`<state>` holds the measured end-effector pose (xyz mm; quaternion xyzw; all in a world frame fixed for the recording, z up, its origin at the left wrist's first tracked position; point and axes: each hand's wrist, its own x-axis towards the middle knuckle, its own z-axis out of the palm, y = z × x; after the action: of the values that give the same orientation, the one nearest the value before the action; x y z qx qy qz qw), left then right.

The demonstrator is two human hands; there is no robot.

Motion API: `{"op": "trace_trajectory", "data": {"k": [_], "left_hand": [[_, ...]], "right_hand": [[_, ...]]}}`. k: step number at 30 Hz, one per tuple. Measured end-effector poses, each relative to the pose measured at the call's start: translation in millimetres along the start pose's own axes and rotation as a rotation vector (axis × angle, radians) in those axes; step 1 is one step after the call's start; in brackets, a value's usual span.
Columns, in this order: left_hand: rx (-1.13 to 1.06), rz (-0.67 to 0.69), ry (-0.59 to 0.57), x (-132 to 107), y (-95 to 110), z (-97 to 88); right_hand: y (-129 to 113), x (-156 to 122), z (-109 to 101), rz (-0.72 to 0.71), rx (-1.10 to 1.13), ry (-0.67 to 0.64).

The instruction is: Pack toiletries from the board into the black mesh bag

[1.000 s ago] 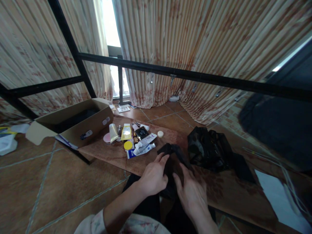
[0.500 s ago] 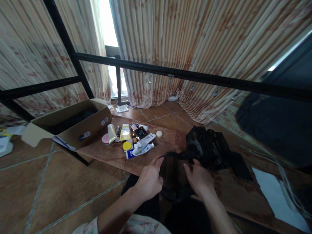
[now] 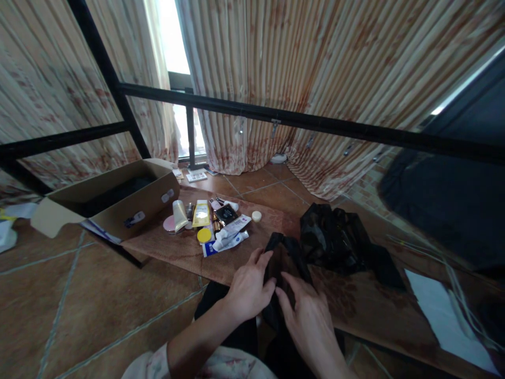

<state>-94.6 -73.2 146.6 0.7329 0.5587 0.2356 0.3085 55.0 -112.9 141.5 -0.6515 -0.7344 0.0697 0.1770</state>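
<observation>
The left hand [image 3: 250, 289] angles inward, wrist bent, its fingers holding the left edge of a thin black piece [image 3: 296, 255]. The right hand [image 3: 310, 316] reaches forward, back upward, thumb spread; its grip I cannot tell. Between and just beyond both hands, the piece stands parted, dark and limp, its top edge creased.

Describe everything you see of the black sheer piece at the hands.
The black sheer piece looks like thin fabric with darker, thicker edges. Its top bends in an arch over the brown cover; its lower end blends into the dark trousers. The left hand touches its left side; the right hand lies over its middle.
</observation>
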Motion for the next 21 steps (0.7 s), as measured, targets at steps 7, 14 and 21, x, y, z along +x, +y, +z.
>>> {"op": "trace_trajectory", "data": {"k": [7,14,21], "left_hand": [[0.003,0.043,0.007,3.1,6.0,3.0],[0.026,0.027,0.033,3.1,2.1,2.4],[-0.011,0.013,0.050,1.4,6.6,6.7]], "right_hand": [[-3.9,-18.9,8.7,-0.011,-0.083,0.093],[13.6,-16.6,15.8,0.024,-0.150,0.193],[11.0,-13.2,14.8,-0.019,-0.095,0.203]]}}
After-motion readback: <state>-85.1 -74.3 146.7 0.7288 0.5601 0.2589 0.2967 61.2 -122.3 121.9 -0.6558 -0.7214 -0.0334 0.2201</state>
